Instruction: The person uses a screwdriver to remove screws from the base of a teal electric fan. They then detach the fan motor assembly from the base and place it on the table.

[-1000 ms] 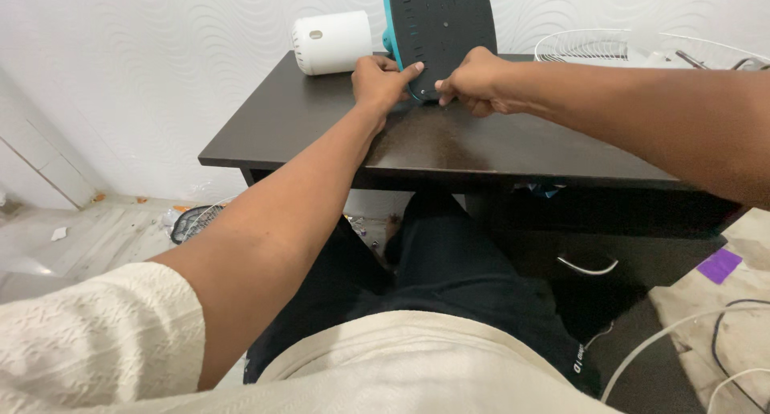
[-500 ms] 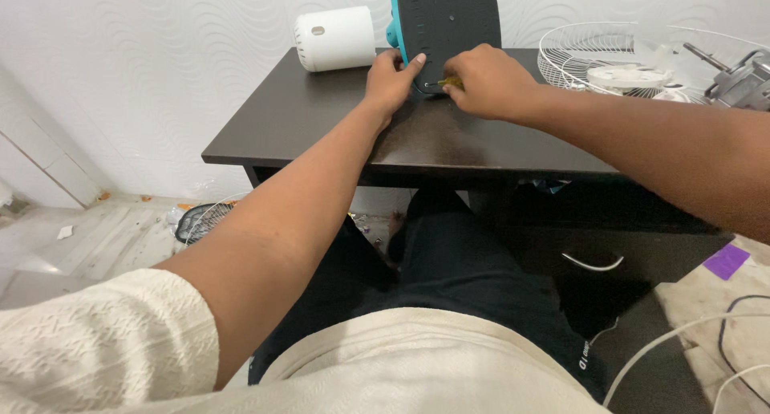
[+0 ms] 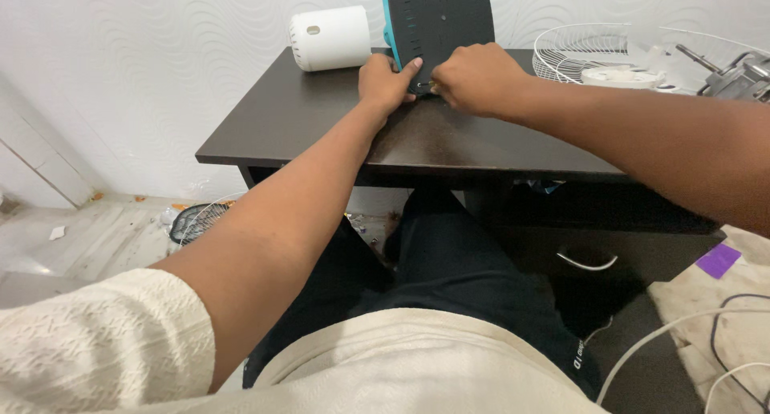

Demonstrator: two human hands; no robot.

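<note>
At the lower left of the frame a wire grille (image 3: 192,220) lies on the pale floor. Above it, a dark wooden desk (image 3: 305,117) fills the middle of the frame. At its upper left edge a white cylinder (image 3: 330,37) lies on its side against the patterned wall.

Just right of the cylinder, at top centre, a dark panel (image 3: 439,17) with a teal rim stands upright on the desk, rows of slots facing the camera. The left hand (image 3: 385,81) rests against the panel's lower left edge, fingers curled and one fingertip laid on the dark face. The right hand (image 3: 475,77) meets it at the panel's bottom edge, closed in a tight pinch around something small; what it grips is too hidden to name. The two hands almost touch.

At the upper right, a white wire guard (image 3: 585,49) sits on the desk, with a grey metal part (image 3: 738,65) beyond it. White cables (image 3: 682,326) run over the floor at lower right.
</note>
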